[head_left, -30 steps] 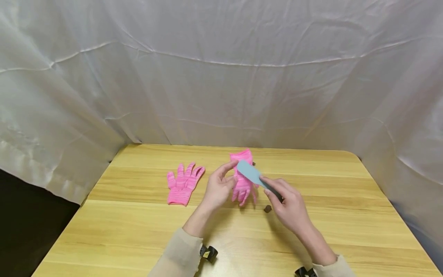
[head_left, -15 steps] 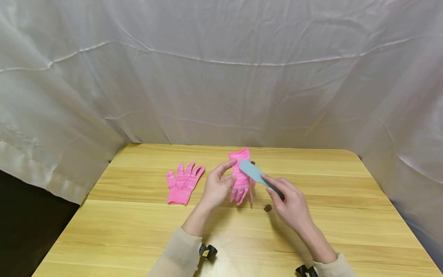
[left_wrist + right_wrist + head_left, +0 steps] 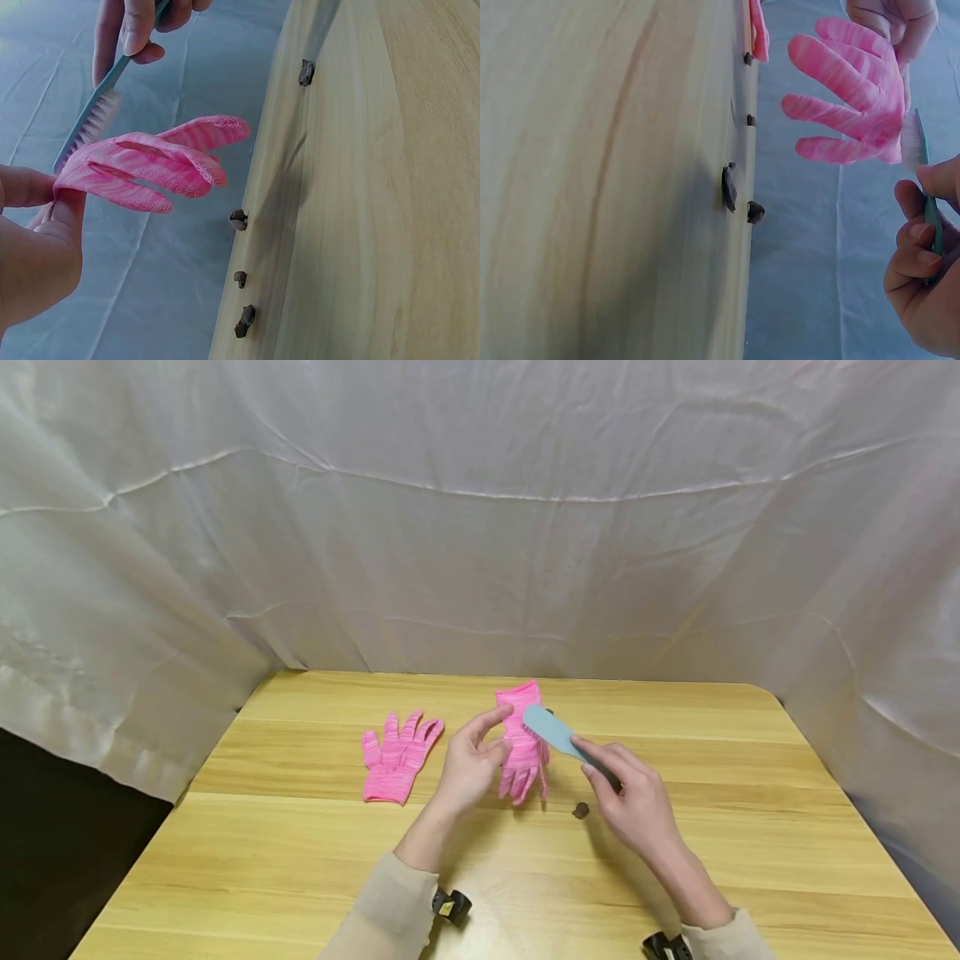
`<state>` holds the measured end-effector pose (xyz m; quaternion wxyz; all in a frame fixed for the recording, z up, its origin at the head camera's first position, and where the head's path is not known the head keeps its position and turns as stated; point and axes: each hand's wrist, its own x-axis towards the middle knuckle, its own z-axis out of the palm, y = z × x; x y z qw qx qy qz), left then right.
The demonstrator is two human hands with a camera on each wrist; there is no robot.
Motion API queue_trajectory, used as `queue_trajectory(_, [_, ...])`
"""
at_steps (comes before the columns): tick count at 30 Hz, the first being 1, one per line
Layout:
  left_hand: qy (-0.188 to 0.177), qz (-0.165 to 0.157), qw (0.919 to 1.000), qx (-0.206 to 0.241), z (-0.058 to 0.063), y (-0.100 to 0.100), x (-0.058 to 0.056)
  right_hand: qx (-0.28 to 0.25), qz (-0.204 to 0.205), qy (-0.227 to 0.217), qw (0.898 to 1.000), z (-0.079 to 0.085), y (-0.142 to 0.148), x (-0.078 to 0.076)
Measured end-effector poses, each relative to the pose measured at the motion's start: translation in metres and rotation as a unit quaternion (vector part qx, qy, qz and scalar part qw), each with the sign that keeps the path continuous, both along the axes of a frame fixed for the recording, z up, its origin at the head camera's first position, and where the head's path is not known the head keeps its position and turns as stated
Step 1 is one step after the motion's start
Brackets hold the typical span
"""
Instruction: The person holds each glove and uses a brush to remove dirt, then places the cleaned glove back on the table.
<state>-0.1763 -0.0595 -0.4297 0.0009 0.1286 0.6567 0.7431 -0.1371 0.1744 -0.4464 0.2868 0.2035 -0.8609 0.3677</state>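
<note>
My left hand (image 3: 471, 764) pinches a pink knit glove (image 3: 519, 752) by its side, holding it raised over the table with its fingers hanging down. In my right hand (image 3: 633, 797) is a blue-green brush (image 3: 550, 729), gripped by its handle. The brush's pale bristles (image 3: 99, 116) face the glove and lie right at its surface. In the right wrist view the glove (image 3: 855, 94) spreads its fingers toward the table, with the brush (image 3: 922, 142) close beside its palm. A second pink glove (image 3: 399, 760) lies flat on the table, left of my left hand.
Several small dark brown lumps lie on the wooden table (image 3: 300, 868), one lump (image 3: 581, 811) near my right hand. Other lumps (image 3: 238, 219) show along the table in the left wrist view. A grey curtain (image 3: 480, 552) hangs behind the table.
The brush and my right hand have shifted slightly right and down across the held glove. The held glove moved a little left early on; the glove on the table stays put.
</note>
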Motion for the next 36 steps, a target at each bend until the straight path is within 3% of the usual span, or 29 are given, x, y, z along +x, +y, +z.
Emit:
queue_trajectory(9, [-0.008, 0.008, 0.9999, 0.004, 0.001, -0.002, 0.0, -0.01, 0.005, -0.003, 1.0, 0.0, 0.002, -0.002])
queue_trajectory(17, [-0.013, 0.034, 0.9988, 0.032, 0.004, -0.009, -0.002, -0.03, -0.033, -0.004, 0.999, 0.003, 0.007, -0.002])
queue_trajectory(27, [-0.007, 0.018, 0.9998, 0.005, 0.0, -0.004, -0.002, -0.031, 0.028, 0.019, 0.999, 0.003, -0.006, 0.002])
queue_trajectory(36, [-0.014, 0.023, 0.9996, 0.01, 0.001, -0.001, 0.0, -0.015, 0.024, -0.01, 1.0, -0.001, -0.01, 0.005])
